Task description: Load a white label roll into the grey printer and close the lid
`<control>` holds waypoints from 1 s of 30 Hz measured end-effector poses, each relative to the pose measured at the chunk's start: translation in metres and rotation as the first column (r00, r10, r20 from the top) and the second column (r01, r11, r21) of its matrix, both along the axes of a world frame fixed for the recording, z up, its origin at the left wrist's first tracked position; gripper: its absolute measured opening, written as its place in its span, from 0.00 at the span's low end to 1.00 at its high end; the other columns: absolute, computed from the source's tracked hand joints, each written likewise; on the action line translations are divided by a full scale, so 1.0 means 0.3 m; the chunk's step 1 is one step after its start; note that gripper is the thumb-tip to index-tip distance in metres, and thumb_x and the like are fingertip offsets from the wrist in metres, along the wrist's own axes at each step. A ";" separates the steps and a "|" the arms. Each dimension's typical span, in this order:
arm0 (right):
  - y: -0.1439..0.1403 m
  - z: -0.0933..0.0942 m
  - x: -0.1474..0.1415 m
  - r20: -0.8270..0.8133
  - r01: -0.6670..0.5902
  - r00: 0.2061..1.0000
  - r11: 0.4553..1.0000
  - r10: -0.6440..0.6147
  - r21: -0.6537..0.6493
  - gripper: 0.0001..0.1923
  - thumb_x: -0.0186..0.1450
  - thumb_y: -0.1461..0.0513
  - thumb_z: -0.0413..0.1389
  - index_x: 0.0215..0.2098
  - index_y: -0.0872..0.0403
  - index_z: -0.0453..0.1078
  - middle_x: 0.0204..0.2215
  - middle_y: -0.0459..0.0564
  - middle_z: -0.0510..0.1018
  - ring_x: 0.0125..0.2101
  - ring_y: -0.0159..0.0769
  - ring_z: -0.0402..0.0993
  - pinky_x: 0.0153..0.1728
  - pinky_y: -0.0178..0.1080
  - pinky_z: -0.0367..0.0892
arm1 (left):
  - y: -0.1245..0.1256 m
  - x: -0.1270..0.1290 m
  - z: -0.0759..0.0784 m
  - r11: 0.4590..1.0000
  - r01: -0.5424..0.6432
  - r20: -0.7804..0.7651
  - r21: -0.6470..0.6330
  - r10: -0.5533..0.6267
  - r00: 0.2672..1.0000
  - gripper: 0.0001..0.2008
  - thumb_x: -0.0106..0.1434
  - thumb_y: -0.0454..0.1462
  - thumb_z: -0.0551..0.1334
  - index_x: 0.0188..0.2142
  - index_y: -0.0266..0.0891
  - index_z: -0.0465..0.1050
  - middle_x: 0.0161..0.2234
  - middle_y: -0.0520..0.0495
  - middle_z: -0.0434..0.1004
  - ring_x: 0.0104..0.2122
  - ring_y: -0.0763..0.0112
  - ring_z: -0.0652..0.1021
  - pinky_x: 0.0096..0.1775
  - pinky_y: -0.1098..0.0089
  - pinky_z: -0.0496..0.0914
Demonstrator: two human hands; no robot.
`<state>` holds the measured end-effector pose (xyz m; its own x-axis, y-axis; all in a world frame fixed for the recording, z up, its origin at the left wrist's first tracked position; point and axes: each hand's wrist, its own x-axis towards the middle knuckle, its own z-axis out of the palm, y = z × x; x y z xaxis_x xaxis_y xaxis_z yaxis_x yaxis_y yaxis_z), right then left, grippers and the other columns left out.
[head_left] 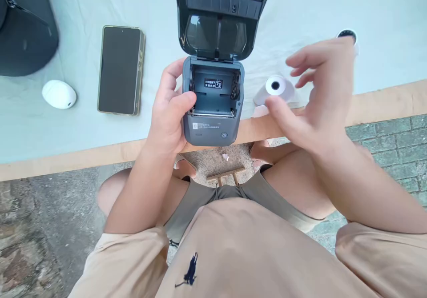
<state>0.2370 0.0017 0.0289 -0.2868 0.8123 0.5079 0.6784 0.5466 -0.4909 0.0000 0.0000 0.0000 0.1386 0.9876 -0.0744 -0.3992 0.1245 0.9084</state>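
Note:
A small dark grey label printer (213, 131) is held at the table's front edge, its lid (218, 26) swung up and its paper bay bare inside. My left hand (171, 111) grips the printer's left side, the thumb resting on the bay's rim. To the right, my right hand (316, 93) hovers with thumb and fingers apart and nothing between them. Just left of that palm lies a white paper roll (275, 89) with a dark core hole, its loose end near the table edge. Part of another white round item (347, 34) with a dark centre shows behind my right hand.
A phone (120, 69) lies left of the printer on the pale cloth (160, 4). Farther left sit a white oval case (59, 94) and a black bag (28, 26). The table's wooden edge (83, 158) runs across in front of my legs.

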 end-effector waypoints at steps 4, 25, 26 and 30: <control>0.005 -0.022 -0.021 0.131 0.107 0.987 0.984 -0.088 -0.145 0.21 0.63 0.49 0.57 0.48 0.52 0.64 0.44 0.54 0.70 0.48 0.37 0.68 0.46 0.44 0.72 | 0.009 -0.014 -0.017 1.000 -0.004 -0.056 0.002 0.004 0.998 0.23 0.57 0.47 0.67 0.51 0.50 0.66 0.56 0.49 0.77 0.65 0.46 0.70 0.63 0.45 0.69; 0.025 0.067 -0.053 -0.707 -0.355 0.518 0.631 -0.482 -0.690 0.28 0.52 0.61 0.65 0.50 0.47 0.63 0.35 0.42 0.70 0.32 0.22 0.74 0.27 0.27 0.71 | 0.027 -0.015 -0.026 0.998 0.048 0.004 -0.027 -0.048 0.999 0.30 0.50 0.52 0.72 0.50 0.53 0.67 0.52 0.51 0.80 0.61 0.41 0.73 0.55 0.43 0.75; 0.016 0.075 -0.061 -0.710 -0.316 0.515 0.663 -0.480 -0.678 0.27 0.54 0.63 0.63 0.50 0.46 0.63 0.35 0.42 0.69 0.31 0.22 0.74 0.27 0.27 0.70 | 0.028 -0.015 -0.026 0.998 0.049 -0.005 -0.028 -0.049 0.999 0.30 0.50 0.52 0.72 0.50 0.53 0.67 0.52 0.51 0.79 0.61 0.41 0.73 0.54 0.43 0.76; -0.007 0.100 -0.090 -0.746 -0.255 0.503 0.750 -0.436 -0.611 0.23 0.57 0.66 0.60 0.50 0.48 0.63 0.37 0.44 0.73 0.35 0.27 0.77 0.26 0.31 0.72 | 0.027 -0.017 -0.022 0.997 0.066 -0.013 -0.039 -0.066 0.998 0.29 0.52 0.50 0.72 0.51 0.52 0.66 0.52 0.50 0.79 0.60 0.41 0.74 0.55 0.43 0.75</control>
